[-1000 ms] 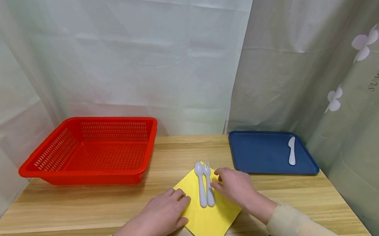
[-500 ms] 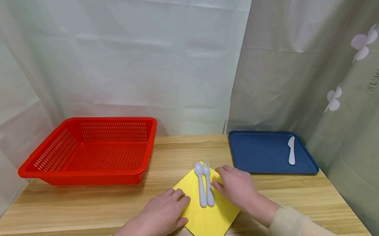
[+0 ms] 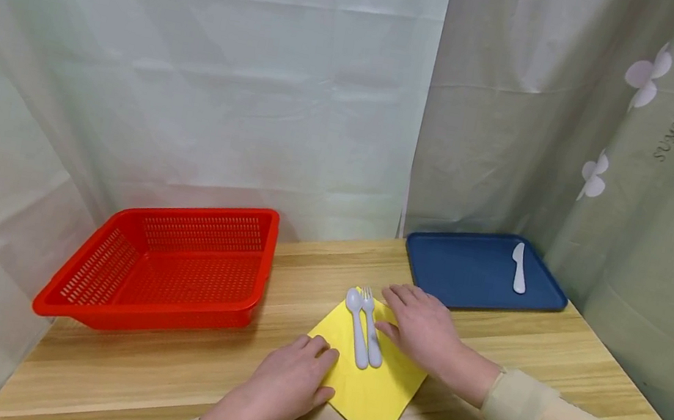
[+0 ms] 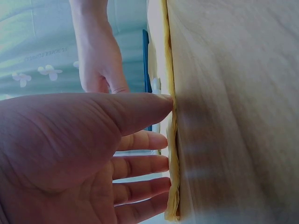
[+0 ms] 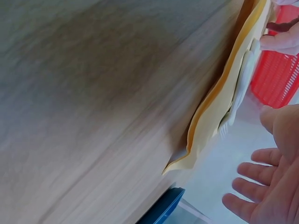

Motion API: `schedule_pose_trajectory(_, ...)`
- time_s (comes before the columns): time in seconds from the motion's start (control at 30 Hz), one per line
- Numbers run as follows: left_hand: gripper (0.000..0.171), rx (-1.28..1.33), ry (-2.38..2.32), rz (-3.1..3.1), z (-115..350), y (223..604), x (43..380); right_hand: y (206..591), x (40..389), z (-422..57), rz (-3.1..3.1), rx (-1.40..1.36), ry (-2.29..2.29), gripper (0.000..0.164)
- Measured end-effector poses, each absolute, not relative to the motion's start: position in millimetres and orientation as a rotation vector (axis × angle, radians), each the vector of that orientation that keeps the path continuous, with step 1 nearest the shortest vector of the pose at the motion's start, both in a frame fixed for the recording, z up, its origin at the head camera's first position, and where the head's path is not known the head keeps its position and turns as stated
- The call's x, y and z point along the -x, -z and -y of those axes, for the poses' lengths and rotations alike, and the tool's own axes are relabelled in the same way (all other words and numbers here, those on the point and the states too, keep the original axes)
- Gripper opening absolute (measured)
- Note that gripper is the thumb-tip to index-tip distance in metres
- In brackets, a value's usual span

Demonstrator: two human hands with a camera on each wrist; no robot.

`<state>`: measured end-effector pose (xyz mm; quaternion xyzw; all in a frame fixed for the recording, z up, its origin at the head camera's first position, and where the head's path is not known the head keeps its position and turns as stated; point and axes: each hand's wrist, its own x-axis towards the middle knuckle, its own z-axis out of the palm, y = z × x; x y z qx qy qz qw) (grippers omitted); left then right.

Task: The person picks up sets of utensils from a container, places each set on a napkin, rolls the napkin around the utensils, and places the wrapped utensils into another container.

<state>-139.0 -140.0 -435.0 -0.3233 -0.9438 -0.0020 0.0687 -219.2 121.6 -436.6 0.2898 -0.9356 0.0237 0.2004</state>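
A folded yellow napkin [image 3: 374, 403] lies on the wooden table, with a pale plastic spoon [image 3: 357, 326] and a matching fork [image 3: 372, 335] side by side on top. My left hand [image 3: 290, 378] rests on the napkin's left edge. In the left wrist view its thumb and fairly straight fingers [image 4: 142, 163] touch the napkin's layered edge [image 4: 174, 163]. My right hand [image 3: 425, 331] is over the napkin's right side, close to the fork. The right wrist view shows its fingers [image 5: 254, 189] extended, spread and apart from the napkin, holding nothing.
A red perforated plastic basket [image 3: 148, 318] stands at the left of the table. At the back right is a blue tray [image 3: 454, 267] with a pale plastic knife [image 3: 519, 270] on it. Light curtains [image 3: 232, 74] enclose the back and sides.
My right hand's fingers have straightened out from a looser curl, and the hand has shifted slightly away from the fork. The left hand, napkin and cutlery keep their places.
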Motion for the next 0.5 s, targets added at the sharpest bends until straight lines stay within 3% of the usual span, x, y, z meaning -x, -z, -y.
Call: schedule_pose_trajectory(0.5,0.045,0.953,0.024,2.862,140,438,140,437,221,-133,2.592,-0.825,-0.022,0.077)
